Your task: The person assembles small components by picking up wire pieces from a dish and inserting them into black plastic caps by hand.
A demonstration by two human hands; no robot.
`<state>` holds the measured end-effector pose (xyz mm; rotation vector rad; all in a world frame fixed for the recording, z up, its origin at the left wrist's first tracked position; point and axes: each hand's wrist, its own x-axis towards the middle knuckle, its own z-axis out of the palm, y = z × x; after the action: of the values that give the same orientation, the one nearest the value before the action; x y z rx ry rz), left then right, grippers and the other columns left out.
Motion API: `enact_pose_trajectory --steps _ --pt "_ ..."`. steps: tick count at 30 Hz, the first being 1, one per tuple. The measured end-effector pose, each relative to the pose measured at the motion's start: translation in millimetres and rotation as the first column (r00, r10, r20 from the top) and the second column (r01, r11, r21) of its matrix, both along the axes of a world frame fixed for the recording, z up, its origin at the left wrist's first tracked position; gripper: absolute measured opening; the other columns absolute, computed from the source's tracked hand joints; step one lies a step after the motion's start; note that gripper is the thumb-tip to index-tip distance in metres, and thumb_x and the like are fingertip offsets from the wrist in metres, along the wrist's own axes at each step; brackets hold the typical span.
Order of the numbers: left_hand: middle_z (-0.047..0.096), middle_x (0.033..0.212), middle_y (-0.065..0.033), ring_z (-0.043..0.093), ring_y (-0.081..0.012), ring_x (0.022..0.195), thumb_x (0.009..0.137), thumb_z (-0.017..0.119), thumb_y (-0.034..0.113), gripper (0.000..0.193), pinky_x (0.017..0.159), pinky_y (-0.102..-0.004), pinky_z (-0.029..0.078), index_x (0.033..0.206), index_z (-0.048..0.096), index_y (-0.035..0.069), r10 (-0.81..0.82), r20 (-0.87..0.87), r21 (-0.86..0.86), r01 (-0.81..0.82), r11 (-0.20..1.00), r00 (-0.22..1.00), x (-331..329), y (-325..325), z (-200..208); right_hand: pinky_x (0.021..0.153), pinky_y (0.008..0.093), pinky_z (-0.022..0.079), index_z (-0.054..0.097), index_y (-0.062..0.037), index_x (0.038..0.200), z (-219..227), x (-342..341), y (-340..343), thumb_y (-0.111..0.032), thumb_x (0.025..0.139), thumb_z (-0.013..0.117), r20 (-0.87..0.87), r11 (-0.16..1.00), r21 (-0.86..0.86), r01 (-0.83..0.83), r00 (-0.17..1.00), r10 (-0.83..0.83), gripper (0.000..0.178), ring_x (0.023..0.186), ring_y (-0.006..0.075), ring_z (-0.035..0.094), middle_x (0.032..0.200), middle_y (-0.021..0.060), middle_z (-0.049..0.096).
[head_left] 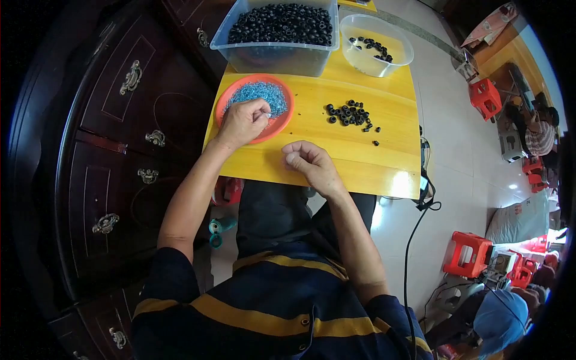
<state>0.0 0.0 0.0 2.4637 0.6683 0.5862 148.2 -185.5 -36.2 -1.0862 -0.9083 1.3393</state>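
Observation:
My left hand (245, 122) is over the near side of an orange-red plastic bowl (290, 108), its fingers curled into a pinch. A tiny pale glint shows at the fingertips, too small to name. Many small, shiny blue pieces (255, 92) fill the bowl. Close to the table's front edge, my right hand (313, 166) has thumb and fingers pressed together; whatever is between them, if anything, cannot be made out. Beyond it to the right lies a loose group of small black ring-like pieces (348, 114) with round holes, a few scattered apart.
On the yellow wooden table (372, 171), a clear tub (276, 59) heaped with black pieces stands at the back. Beside it is a round clear container (377, 65) holding some more. Dark drawers (129, 144) line the left; a black cable (409, 240) hangs at the right. Other people sit far right.

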Motion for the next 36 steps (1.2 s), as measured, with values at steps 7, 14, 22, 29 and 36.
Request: enact_pose_trajectory --steps 7,14,22,29,36 --pt "0.061 0.074 0.0031 0.053 -0.0007 0.063 0.086 0.062 0.001 0.003 0.058 -0.0186 0.045 0.089 0.063 0.001 0.102 0.36 -0.492 0.096 0.865 0.927 4 -15 6 0.079 0.0269 0.052 0.06 -0.005 0.117 22 -8 33 -0.021 0.099 0.058 -0.257 0.977 -0.117 0.176 0.945 -0.201 0.024 0.085 0.0119 0.064 0.098 0.0043 0.067" --pt "0.062 0.074 0.0032 0.054 -0.0001 0.063 0.088 0.061 0.0 0.004 0.058 -0.0178 0.045 0.09 0.064 0.001 0.098 0.39 -0.495 0.119 0.861 0.915 7 -29 18 0.072 0.0244 0.051 0.062 -0.0077 0.109 26 -16 57 -0.02 0.098 0.06 -0.374 0.973 -0.085 0.214 0.898 -0.23 0.017 0.078 0.0093 0.062 0.092 0.0004 0.066" --pt "0.06 0.072 0.0029 0.051 -0.0012 0.061 0.088 0.062 0.002 0.001 0.056 -0.0199 0.043 0.089 0.063 0.001 0.025 0.373 -0.385 0.13 0.914 0.928 -6 -34 28 0.071 0.0228 0.05 0.065 -0.007 0.103 27 -17 53 -0.017 0.095 0.064 -0.255 0.971 -0.043 0.235 0.937 -0.238 0.013 0.076 0.0081 0.061 0.088 -0.001 0.065" --pt "0.05 0.068 0.0026 0.046 -0.0067 0.065 0.093 0.055 0.009 0.018 0.058 -0.0263 0.039 0.076 0.051 0.002 0.13 0.349 -0.398 0.021 0.917 0.928 -17 -29 16 0.067 0.023 0.047 0.065 -0.003 0.097 12 -17 69 -0.014 0.093 0.066 0.111 0.946 0.121 0.302 0.942 -0.315 0.011 0.073 0.0076 0.057 0.08 0.0004 0.065" --pt "0.053 0.076 0.0035 0.042 -0.0013 0.061 0.096 0.054 0.011 0.011 0.054 -0.0193 0.036 0.086 0.055 0.006 0.185 0.349 -0.664 0.103 0.741 0.919 -33 -46 10 0.071 0.0452 0.053 0.068 -0.0101 0.088 23 -15 80 -0.019 0.084 0.066 0.844 0.909 0.344 0.235 0.346 -0.409 0.01 0.082 0.0346 0.067 0.088 0.014 0.068"
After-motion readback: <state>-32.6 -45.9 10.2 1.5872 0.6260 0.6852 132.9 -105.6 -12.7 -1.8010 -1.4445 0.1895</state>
